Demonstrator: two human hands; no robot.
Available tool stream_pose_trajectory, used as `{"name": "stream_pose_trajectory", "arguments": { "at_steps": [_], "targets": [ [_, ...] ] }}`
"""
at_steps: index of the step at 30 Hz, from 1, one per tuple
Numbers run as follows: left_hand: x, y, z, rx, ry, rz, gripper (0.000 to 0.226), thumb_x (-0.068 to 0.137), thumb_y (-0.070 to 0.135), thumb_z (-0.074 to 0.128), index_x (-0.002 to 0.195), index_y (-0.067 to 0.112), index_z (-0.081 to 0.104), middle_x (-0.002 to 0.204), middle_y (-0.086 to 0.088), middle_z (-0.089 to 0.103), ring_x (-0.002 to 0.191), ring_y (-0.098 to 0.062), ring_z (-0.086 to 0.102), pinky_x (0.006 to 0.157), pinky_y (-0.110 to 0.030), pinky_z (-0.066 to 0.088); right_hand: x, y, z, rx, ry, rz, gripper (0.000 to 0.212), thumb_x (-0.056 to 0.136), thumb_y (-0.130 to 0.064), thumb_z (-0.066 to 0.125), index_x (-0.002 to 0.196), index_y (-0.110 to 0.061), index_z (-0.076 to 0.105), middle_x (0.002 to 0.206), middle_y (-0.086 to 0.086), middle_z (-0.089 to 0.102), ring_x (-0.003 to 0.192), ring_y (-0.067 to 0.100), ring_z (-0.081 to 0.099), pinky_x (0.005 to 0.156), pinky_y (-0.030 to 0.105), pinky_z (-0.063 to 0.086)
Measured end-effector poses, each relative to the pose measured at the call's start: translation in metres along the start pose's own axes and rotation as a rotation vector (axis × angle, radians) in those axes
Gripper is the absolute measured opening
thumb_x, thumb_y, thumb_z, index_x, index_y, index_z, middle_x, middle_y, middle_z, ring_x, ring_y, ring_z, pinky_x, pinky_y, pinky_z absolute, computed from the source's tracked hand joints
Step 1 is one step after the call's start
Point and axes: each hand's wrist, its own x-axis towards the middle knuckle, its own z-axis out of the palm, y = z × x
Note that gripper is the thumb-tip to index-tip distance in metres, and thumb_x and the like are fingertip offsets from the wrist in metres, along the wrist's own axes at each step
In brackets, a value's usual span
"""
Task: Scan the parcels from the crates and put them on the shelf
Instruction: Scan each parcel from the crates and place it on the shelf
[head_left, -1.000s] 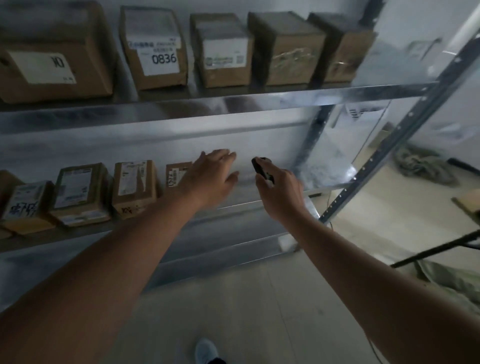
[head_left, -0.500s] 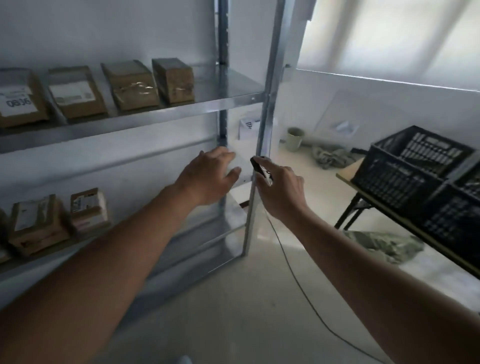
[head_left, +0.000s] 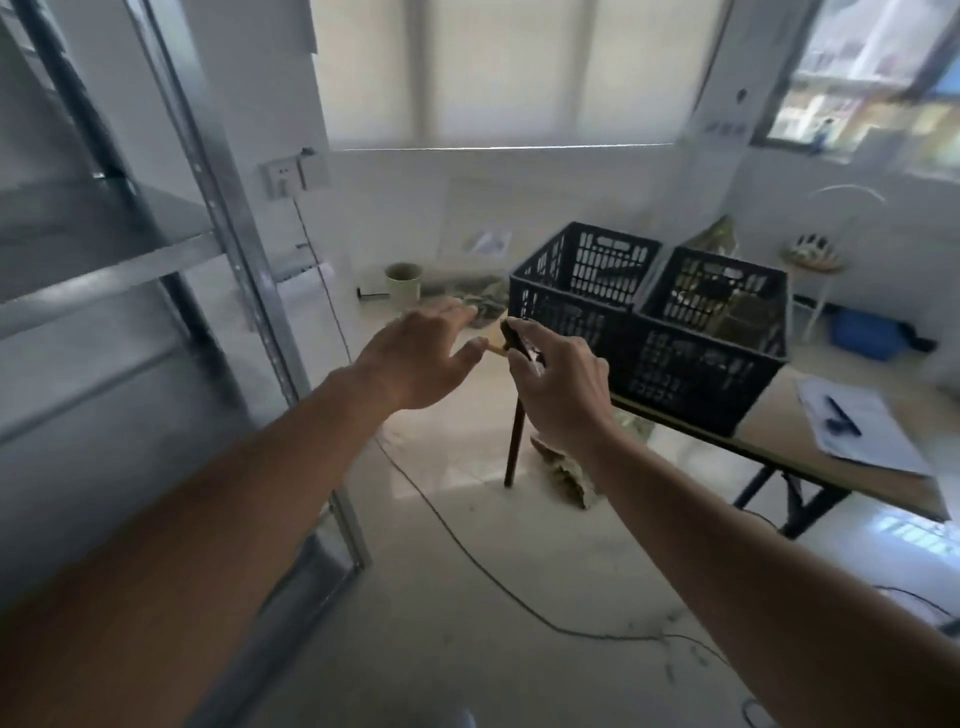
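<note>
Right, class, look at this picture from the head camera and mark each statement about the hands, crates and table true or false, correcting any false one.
1. The right hand grips a small dark scanner. True.
2. The left hand carries a parcel. False: it holds nothing, its fingers spread loosely.
3. Two black crates stand side by side on the table. True.
4. The crates sit on the floor. False: they are on the table.
5. A pen lies on papers on the table. True.
6. The shelf stands to the right of the crates. False: it is on the left.
</note>
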Motion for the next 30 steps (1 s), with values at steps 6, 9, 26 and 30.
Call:
{"name": "stream_pose_trajectory", "arguments": {
  "at_steps": [6,9,26,30],
  "targets": [
    [0.128,0.028,0.045,-0.075,-0.051,0.180,0.058,0.109,0.046,0.047,0.155,0.011,0.050,0.157,-0.008,0.052,0.146,-0.026,0.047,0.117,-0.052,0.043,0.071,0.078,-0.026,-0.053,0.100,0.172,0.047,0.108,-0.046,0.053,0.155,-0.046,0.050,0.142,0.010,0.064,0.130,0.030,0.054,0.098,0.038,0.032],
    [0.182,0.043,0.068,-0.080,-0.095,0.258,0.059,0.109,0.046,0.047,0.156,0.011,0.049,0.157,-0.006,0.051,0.142,-0.027,0.051,0.114,-0.051,0.046,0.098,0.110,-0.038,-0.074,0.151,0.246,0.048,0.109,-0.044,0.054,0.156,-0.041,0.051,0.143,0.011,0.064,0.131,0.030,0.057,0.109,0.041,0.038],
    [0.445,0.200,0.213,-0.120,-0.227,0.458,0.060,0.108,0.049,0.051,0.158,0.016,0.047,0.162,0.000,0.045,0.147,-0.023,0.047,0.119,-0.048,0.042,0.242,0.340,-0.141,-0.108,0.265,0.424,0.045,0.109,-0.034,0.058,0.154,-0.030,0.057,0.140,0.011,0.069,0.135,0.028,0.057,0.114,0.050,0.044],
    [0.505,0.247,0.249,-0.120,-0.264,0.441,0.059,0.108,0.050,0.051,0.158,0.018,0.047,0.162,0.002,0.045,0.146,-0.021,0.047,0.118,-0.045,0.043,0.279,0.403,-0.167,-0.106,0.252,0.468,0.045,0.109,-0.037,0.057,0.154,-0.037,0.055,0.139,0.014,0.065,0.132,0.032,0.055,0.113,0.048,0.043]
  ]
}}
